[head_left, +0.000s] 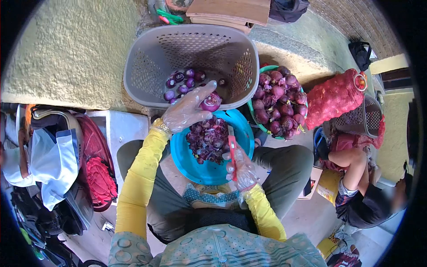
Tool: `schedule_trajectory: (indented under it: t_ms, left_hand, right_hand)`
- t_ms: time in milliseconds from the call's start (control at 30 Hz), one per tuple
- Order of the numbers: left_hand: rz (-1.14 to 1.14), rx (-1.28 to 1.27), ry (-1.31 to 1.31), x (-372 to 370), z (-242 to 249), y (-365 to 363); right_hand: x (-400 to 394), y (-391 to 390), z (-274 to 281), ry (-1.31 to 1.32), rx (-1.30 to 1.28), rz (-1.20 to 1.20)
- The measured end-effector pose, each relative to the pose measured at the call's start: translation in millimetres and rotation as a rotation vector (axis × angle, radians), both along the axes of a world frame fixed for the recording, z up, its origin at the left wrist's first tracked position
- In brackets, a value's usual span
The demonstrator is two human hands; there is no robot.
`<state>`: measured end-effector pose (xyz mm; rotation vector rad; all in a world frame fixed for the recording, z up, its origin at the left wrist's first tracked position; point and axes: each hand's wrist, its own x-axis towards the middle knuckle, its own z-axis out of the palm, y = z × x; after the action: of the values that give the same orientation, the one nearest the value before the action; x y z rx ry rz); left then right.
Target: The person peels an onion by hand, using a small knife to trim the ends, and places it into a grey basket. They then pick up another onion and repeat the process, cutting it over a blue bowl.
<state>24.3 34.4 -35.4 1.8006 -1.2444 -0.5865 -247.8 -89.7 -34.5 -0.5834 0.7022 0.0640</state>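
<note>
My left hand, in a clear plastic glove, is at the near rim of the grey basket. A red onion sits between its thumb and fingers, partly cut so that pale flesh shows. My gloved right hand grips a red-handled knife over the right side of the blue basin, the blade pointing away from me. Onion skins and trimmings fill the middle of the basin. Inside the basket lie several peeled purple onions.
Right of the basket, a green-rimmed container holds a heap of unpeeled red onions. Beside it leans a full red mesh sack. Bags and clothes are piled at left. Another person sits at the far right.
</note>
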Motion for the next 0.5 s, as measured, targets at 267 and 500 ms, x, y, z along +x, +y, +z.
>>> schedule_trajectory:
  t_ms: [267, 500]
  left_hand:
    - [0.07, -0.17, 0.387, -13, -13, -11]
    - [0.099, -0.146, 0.59, -18, -3, -20]
  right_hand:
    - [14, 9, 23, -0.104, -0.367, -0.022]
    - [13, 7, 11, -0.074, -0.637, -0.049]
